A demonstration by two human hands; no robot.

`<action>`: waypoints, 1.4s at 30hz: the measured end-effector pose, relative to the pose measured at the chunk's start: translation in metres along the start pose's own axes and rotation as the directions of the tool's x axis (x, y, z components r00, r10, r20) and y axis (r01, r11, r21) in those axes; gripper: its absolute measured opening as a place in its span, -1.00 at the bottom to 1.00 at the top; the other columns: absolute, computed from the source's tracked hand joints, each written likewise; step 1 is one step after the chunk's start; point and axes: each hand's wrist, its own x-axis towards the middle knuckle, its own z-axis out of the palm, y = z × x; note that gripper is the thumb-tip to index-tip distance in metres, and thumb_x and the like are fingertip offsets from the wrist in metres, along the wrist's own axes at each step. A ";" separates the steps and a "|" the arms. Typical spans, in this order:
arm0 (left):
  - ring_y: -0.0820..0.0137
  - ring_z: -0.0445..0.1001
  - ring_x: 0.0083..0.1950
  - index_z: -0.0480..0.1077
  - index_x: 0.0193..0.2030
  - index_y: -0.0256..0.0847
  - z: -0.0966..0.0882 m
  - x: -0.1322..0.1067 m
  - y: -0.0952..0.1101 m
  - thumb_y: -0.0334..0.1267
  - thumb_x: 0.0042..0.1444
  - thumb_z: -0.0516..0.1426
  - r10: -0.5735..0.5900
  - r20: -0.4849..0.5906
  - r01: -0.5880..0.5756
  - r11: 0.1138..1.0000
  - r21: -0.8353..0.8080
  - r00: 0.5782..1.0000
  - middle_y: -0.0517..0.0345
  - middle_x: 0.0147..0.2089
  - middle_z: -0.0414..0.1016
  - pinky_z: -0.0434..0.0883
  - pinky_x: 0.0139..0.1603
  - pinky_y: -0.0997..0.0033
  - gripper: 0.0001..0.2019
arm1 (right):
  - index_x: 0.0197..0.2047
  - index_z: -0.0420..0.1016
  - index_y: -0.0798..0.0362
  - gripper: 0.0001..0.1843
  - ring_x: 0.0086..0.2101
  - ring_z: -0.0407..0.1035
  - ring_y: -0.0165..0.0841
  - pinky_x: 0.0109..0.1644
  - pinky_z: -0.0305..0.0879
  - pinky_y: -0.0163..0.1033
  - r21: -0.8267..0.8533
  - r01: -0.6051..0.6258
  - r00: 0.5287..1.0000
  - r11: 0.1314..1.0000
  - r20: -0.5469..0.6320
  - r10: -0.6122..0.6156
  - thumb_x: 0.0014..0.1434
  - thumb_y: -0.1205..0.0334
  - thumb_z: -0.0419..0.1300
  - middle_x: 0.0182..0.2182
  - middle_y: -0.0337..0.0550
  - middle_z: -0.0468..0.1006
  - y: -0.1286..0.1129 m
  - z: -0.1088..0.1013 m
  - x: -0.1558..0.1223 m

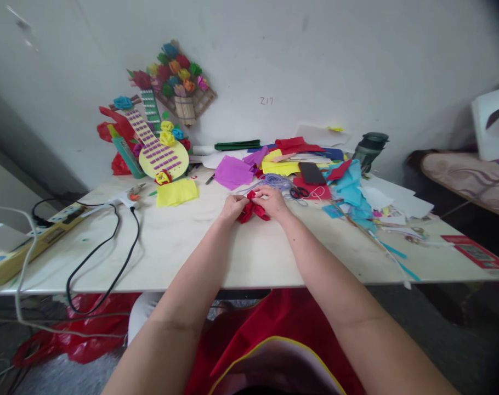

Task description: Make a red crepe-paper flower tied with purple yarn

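Over the middle of the table, a small gathered piece of red crepe paper [260, 213] is held between my two hands, its lower ends spreading out in two parts. My left hand [234, 207] pinches its left side. On the other side, the fingers of my right hand [271, 202] are closed on its top near the centre. The fingertips partly hide the folds. Just behind my hands lie a coil of pale purple cord [276, 182] and black-handled scissors [299, 192].
Left stand a paper-flower guitar [163, 159], a green glue bottle [126, 156], yellow paper [177, 192], a glue gun [124, 198] with a looping black cable, and a power strip [47, 237]. Right are a phone [311, 173], blue crepe paper [350, 189], a dark bottle [369, 151] and paper scraps.
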 end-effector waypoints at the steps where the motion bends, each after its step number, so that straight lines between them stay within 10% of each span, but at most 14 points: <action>1: 0.59 0.04 -0.67 0.20 -0.71 -0.24 0.000 0.001 -0.001 -0.25 -0.22 0.10 0.004 -0.008 -0.004 1.000 0.000 1.000 0.28 -0.74 0.11 -0.04 -0.64 0.50 -0.81 | -0.64 0.39 0.04 -0.88 -0.23 0.40 -0.34 0.01 0.25 -0.17 0.005 0.002 1.000 1.000 0.004 -0.002 -0.15 0.36 0.22 -0.31 -0.14 0.53 0.000 0.000 0.000; 20: 0.57 0.12 -0.69 0.22 -0.68 -0.27 0.002 0.005 -0.009 -0.28 -0.25 0.16 -0.043 0.010 0.044 0.943 -0.329 0.999 0.25 -0.73 0.18 0.08 -0.63 0.50 -0.82 | -0.54 0.41 0.05 -0.91 0.00 0.28 -0.33 0.15 0.15 -0.13 0.083 0.117 0.980 0.990 0.151 -0.128 -0.07 0.30 0.25 -0.06 -0.08 0.36 -0.010 -0.005 -0.002; 42: 0.53 0.22 -0.63 0.31 -0.60 -0.28 0.001 0.009 -0.013 -0.27 -0.23 0.10 -0.016 0.029 0.018 0.997 -0.073 0.999 0.22 -0.67 0.28 0.16 -0.59 0.51 -0.89 | -0.51 0.41 0.04 -0.88 -0.05 0.34 -0.23 0.09 0.23 -0.09 -0.170 0.228 0.963 0.959 0.183 -0.196 -0.14 0.42 0.09 -0.12 -0.07 0.43 0.004 -0.007 0.000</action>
